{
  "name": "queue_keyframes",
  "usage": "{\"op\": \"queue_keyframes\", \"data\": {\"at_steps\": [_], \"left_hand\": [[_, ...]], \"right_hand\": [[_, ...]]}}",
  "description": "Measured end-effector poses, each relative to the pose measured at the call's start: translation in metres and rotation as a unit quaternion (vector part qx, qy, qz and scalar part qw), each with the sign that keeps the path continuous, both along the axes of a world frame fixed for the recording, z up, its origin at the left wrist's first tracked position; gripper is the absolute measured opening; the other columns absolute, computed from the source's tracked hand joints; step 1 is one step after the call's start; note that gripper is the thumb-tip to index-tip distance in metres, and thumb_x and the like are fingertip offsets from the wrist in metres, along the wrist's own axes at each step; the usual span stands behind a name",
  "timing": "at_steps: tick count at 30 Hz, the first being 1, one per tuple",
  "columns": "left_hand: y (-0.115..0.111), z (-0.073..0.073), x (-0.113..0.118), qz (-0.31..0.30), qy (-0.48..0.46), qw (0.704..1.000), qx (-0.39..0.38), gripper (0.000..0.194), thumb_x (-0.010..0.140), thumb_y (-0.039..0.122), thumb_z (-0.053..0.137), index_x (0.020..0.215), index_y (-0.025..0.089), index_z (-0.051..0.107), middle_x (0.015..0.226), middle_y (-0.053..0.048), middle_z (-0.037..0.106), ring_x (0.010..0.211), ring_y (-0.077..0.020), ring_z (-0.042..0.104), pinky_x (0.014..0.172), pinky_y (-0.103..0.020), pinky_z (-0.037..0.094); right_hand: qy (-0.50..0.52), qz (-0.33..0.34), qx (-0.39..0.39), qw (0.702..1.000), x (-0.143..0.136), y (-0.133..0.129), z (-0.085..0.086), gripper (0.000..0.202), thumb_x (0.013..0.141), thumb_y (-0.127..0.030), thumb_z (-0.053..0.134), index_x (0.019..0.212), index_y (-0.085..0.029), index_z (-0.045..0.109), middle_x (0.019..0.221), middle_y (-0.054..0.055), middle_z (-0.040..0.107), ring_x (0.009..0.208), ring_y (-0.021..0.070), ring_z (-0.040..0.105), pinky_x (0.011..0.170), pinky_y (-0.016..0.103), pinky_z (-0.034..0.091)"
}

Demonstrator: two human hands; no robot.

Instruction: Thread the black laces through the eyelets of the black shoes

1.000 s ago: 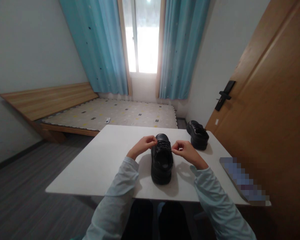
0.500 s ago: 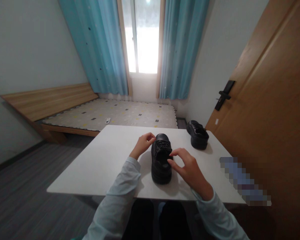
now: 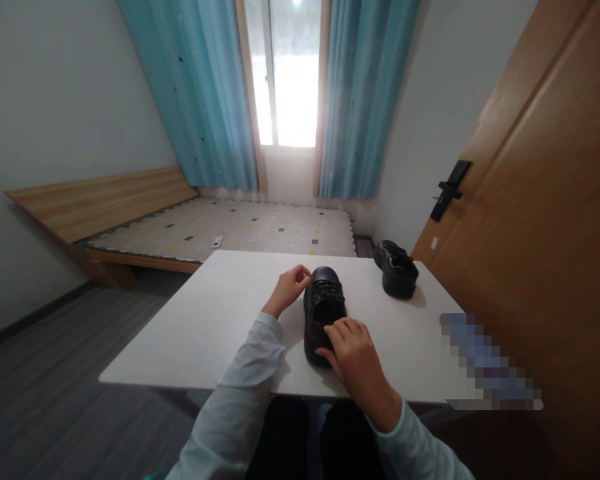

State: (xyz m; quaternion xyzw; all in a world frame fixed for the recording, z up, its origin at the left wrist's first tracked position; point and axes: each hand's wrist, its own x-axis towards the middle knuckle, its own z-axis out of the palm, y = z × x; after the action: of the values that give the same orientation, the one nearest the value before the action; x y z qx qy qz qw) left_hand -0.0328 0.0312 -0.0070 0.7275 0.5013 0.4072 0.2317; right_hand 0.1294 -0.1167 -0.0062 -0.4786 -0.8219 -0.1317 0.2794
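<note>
A black lace-up shoe [image 3: 324, 291] stands on the white table, its toe pointing away from me and its opening facing up. At the left side of its toe, my left hand [image 3: 290, 288] has its fingers bent against the edge of the shoe. My right hand [image 3: 354, 357] grips the heel, with fingertips over the rim of the opening and the thumb behind. Part of the heel is hidden by that hand. A second black shoe [image 3: 398, 270] of the same kind stands at the far right of the table, apart from both hands.
The white table [image 3: 190, 333] reaches to just in front of my legs. A blurred-out bluish item [image 3: 485, 353] lies along its right edge. Beyond are a bed [image 3: 250, 230] with a white remote [image 3: 217, 241] on it, and a wooden door [image 3: 540, 220] at the right.
My right hand has moved from the right side of the shoe's opening back towards me onto the heel, closing there. My left hand and both shoes have stayed nearly still.
</note>
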Motion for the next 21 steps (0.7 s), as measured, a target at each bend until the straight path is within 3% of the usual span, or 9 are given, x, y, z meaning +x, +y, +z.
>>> {"op": "queue_keyframes", "data": {"at_steps": [10,21], "left_hand": [[0.001,-0.007,0.001,0.015,0.052,0.999,0.006,0.014,0.076,0.017,0.052,0.082,0.018,0.064,0.068,0.0,0.064,0.066,-0.0132,0.059,0.067,-0.024,0.044],[0.001,-0.008,0.001,0.022,0.101,0.995,0.006,0.015,0.075,0.015,0.052,0.082,0.018,0.065,0.071,-0.001,0.065,0.068,-0.0136,0.058,0.069,-0.024,0.044]], "right_hand": [[-0.016,-0.039,-0.081,0.996,0.009,0.016,0.023,0.02,0.072,-0.026,0.075,0.082,-0.02,0.06,0.081,0.004,0.065,0.081,0.0228,0.057,0.071,0.034,0.041],[-0.027,-0.1,-0.098,0.99,0.05,0.074,0.039,0.018,0.075,-0.023,0.073,0.087,-0.02,0.061,0.09,0.005,0.065,0.089,0.0213,0.058,0.066,0.028,0.041]]}}
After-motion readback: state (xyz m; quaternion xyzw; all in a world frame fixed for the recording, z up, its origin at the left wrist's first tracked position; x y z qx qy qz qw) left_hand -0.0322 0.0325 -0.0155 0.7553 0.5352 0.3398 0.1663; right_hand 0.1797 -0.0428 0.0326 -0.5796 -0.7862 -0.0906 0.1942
